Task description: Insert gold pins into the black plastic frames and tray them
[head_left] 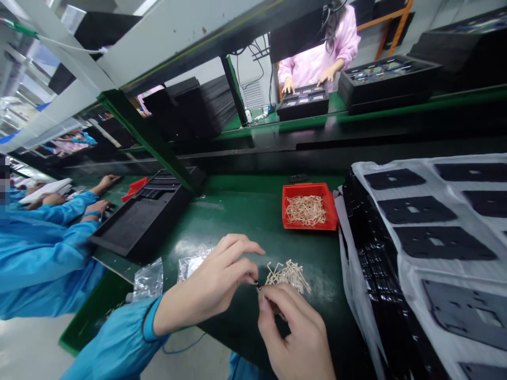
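My left hand [216, 282] and my right hand [295, 332] meet over the green bench top, both pinched on one small dark part [257, 285] held between their fingertips. Just beyond the fingertips lies a loose heap of thin tan strips [288, 274] on the bench. A red tray [309, 188] farther back holds more of the same tan strips. My left sleeve is blue.
Black trays under a plastic sheet [431, 237] fill the right side. A black foam tray [144, 219] lies at the left, small clear bags [148, 279] nearer me. A person in blue [47, 237] works at my left; another in pink [320, 58] stands across the line.
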Demonstrator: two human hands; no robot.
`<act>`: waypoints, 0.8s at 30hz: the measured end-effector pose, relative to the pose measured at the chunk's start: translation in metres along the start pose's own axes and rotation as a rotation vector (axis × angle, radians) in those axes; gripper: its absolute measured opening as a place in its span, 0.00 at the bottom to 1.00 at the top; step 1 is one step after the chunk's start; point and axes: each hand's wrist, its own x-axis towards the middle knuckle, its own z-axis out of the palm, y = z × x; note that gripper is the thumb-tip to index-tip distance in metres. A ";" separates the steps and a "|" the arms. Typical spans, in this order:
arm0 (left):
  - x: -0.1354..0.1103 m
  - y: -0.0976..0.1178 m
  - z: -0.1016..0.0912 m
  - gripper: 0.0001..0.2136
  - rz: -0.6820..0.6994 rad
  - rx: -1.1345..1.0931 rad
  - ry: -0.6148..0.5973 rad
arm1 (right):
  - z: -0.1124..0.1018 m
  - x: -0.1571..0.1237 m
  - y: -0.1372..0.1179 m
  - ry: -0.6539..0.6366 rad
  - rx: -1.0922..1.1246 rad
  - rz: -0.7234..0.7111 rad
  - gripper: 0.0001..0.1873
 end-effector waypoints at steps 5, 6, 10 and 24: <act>-0.015 0.015 0.019 0.11 -0.114 -0.265 0.117 | 0.007 -0.001 -0.002 0.076 0.033 0.004 0.11; -0.017 0.017 0.026 0.10 -0.162 -0.336 0.184 | 0.010 -0.001 -0.001 0.077 0.041 -0.004 0.10; -0.019 0.013 0.047 0.11 -0.347 -0.470 0.523 | 0.019 -0.003 -0.003 0.088 0.021 -0.066 0.11; 0.052 -0.026 -0.008 0.35 0.273 -0.017 1.409 | -0.015 0.052 0.010 0.169 0.482 0.405 0.26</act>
